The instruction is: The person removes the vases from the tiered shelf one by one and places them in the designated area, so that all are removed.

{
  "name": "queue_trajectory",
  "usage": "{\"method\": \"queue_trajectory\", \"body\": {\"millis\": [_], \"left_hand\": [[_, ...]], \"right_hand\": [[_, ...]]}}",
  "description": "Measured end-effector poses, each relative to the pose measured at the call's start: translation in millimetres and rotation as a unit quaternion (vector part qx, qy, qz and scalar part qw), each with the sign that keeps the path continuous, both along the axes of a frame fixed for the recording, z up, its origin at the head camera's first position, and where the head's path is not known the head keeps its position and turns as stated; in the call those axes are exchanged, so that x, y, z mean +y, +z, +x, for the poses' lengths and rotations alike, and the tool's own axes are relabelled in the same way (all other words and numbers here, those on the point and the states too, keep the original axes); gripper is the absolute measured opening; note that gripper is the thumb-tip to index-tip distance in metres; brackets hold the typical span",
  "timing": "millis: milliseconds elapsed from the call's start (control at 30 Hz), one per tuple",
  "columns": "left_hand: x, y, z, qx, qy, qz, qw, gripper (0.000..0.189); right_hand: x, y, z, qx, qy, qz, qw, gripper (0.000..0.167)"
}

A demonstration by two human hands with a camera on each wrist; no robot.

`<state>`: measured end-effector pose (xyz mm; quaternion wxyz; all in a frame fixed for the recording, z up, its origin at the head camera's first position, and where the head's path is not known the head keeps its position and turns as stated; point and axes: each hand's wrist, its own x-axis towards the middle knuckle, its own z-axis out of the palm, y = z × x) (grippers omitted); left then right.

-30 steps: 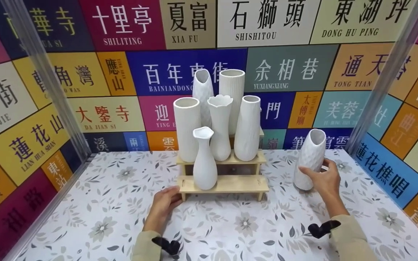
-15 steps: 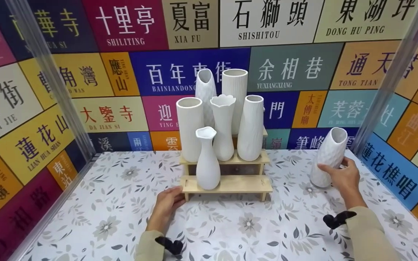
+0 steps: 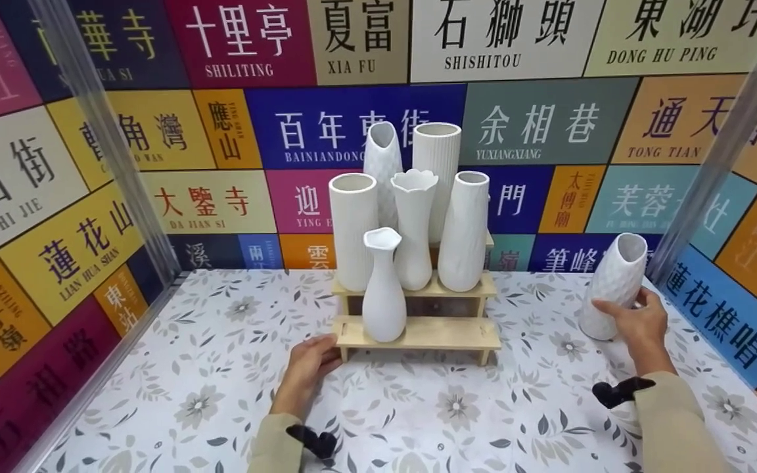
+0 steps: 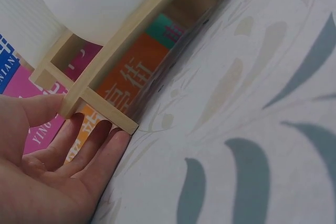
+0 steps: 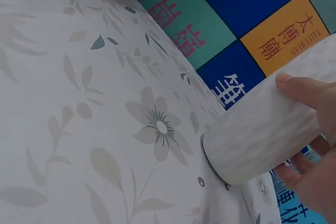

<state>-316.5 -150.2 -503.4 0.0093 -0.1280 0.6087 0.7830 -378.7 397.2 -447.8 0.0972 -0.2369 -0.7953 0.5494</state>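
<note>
A white vase (image 3: 615,286) with a faceted surface and slanted mouth is in my right hand (image 3: 641,322). The thumb lies on its near side and the fingers curl behind. In the right wrist view, the base of this vase (image 5: 262,129) is right at the tablecloth. My left hand (image 3: 313,361) pinches the left end of a stepped wooden stand (image 3: 444,333). The left wrist view shows the thumb at the end of the step (image 4: 100,72) and the fingers below, beside the leg. A slim-necked white vase (image 3: 384,302) stands on the lowest step.
On the middle step are a cylindrical vase (image 3: 354,230), a scalloped-rim vase (image 3: 413,230) and a tapered vase (image 3: 465,236). Behind them rise another slanted-mouth vase (image 3: 384,157) and a ribbed vase (image 3: 439,157). Sign-printed panels (image 3: 352,125) enclose the flower-patterned tablecloth (image 3: 457,407).
My right hand has moved to the right with the faceted vase, farther from the stand. The left hand keeps its place at the stand's end. The head view has shifted slightly.
</note>
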Motion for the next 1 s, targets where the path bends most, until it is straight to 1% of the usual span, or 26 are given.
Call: {"method": "queue_trajectory", "body": {"millis": [167,300,400,500,567,633,700,800,867,933,1000], "left_hand": [[1.4,2.0,-0.8,-0.009,0.004,-0.012,0.9999,0.039],[1.3,1.0,-1.7,-0.011,0.012,-0.018,0.9997,0.038],[0.8,-0.2,-2.4,-0.002,0.015,-0.012,0.9998,0.036],[0.7,-1.3,-2.0,-0.001,0.015,-0.010,0.9998,0.036],[1.4,-1.2,-1.7,-0.004,0.013,-0.010,0.9998,0.036],[2.1,-0.9,-1.5,-0.010,0.014,-0.012,0.9998,0.036],[2.3,-0.5,-1.2,-0.011,0.013,-0.013,0.9998,0.037],[2.2,0.3,-0.9,-0.009,0.013,-0.009,0.9998,0.037],[2.1,0.2,-0.6,-0.007,0.014,-0.007,0.9999,0.037],[1.9,-0.2,-0.8,-0.005,0.013,-0.003,0.9999,0.036],[1.7,-0.6,-1.3,-0.006,0.015,-0.002,0.9999,0.035]], "right_hand": [[2,1.4,-0.3,0.001,-0.001,0.001,1.0000,0.099],[3,0.1,-1.4,0.002,0.000,-0.002,1.0000,0.098],[2,0.1,-1.8,0.001,0.009,0.009,0.9999,0.098],[1,3.9,0.2,-0.009,0.022,0.026,0.9994,0.097],[0,9.7,3.1,-0.015,0.028,0.038,0.9988,0.098],[-5,18.4,6.7,-0.014,0.021,0.044,0.9987,0.097],[-12,28.8,10.8,-0.006,-0.001,0.046,0.9989,0.096],[-27,44.5,17.1,0.020,-0.044,0.032,0.9983,0.091],[-37,53.4,21.5,0.033,-0.061,0.019,0.9974,0.089],[-47,60.3,25.7,0.043,-0.065,0.009,0.9970,0.086],[-56,65.3,29.8,0.046,-0.058,-0.003,0.9973,0.084]]}}
